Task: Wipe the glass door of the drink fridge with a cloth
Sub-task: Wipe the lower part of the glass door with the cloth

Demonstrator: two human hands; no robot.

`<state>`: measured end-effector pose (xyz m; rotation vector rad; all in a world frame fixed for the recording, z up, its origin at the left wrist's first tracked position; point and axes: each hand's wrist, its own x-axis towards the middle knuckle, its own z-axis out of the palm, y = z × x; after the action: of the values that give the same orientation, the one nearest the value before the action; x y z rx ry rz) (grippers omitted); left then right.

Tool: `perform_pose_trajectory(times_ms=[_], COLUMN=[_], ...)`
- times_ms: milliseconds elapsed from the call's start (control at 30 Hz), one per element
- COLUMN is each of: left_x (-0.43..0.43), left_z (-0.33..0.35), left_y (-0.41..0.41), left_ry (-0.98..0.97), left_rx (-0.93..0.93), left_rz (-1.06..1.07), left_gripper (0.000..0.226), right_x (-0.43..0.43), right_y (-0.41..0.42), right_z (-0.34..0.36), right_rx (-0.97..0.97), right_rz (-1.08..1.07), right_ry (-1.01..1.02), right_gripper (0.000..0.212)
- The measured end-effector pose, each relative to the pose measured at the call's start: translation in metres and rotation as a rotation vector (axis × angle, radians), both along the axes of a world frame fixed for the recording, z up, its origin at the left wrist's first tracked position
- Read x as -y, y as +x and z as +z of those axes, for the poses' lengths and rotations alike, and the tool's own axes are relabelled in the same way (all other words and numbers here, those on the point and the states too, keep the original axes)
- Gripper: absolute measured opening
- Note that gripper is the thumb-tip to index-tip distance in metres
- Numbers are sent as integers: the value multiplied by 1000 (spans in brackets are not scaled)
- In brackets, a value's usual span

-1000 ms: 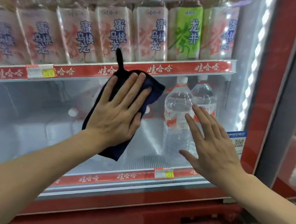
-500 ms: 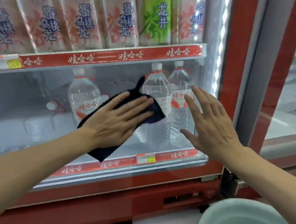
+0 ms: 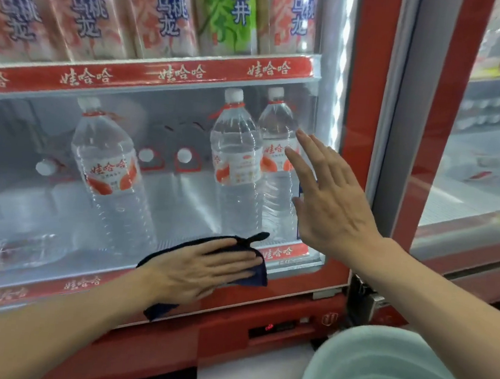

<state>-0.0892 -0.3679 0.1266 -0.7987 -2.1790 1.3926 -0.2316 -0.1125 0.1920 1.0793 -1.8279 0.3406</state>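
Cloth (image 3: 252,276) lies flat under left hand (image 3: 201,271) against glass door (image 3: 180,201).

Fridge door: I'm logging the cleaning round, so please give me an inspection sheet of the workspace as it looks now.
Surface: glass door set in a red frame; whether it is clean cannot be judged.
Job's things: dark blue cloth flat against the lower right of the glass, near its bottom edge.
Clutter: pale green basin at the lower right, in front of the fridge.
Grippers: left hand presses the cloth with straight fingers; right hand open, fingers spread at the glass, contact unclear.
Cables: nothing seen.
Surroundings: water bottles on the lower shelf, tea cartons above, a second glass door to the right.
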Motion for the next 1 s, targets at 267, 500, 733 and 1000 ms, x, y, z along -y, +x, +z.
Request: perform_pose_trajectory(times_ms=[267,500,733,1000], left_x=[-33,-53,-60,-65], left_z=[80,22,-46,-52], left_y=[-32,-49,-52,-48], left_ry=[385,531,447,504], left_rx=[-429,-512,-445,-430], left_rz=[-22,-19,31,74], left_gripper=[62,62,69,73], right_x=[-7,-9,-9,-38], right_y=[-8,-15,-17,0], right_z=[-14,-19,-20,-17], right_rx=[110,117,119,173], right_rz=[-10,-11,20,17], right_ry=[-170,-159,-145,-152], right_gripper=[70,72,70,64])
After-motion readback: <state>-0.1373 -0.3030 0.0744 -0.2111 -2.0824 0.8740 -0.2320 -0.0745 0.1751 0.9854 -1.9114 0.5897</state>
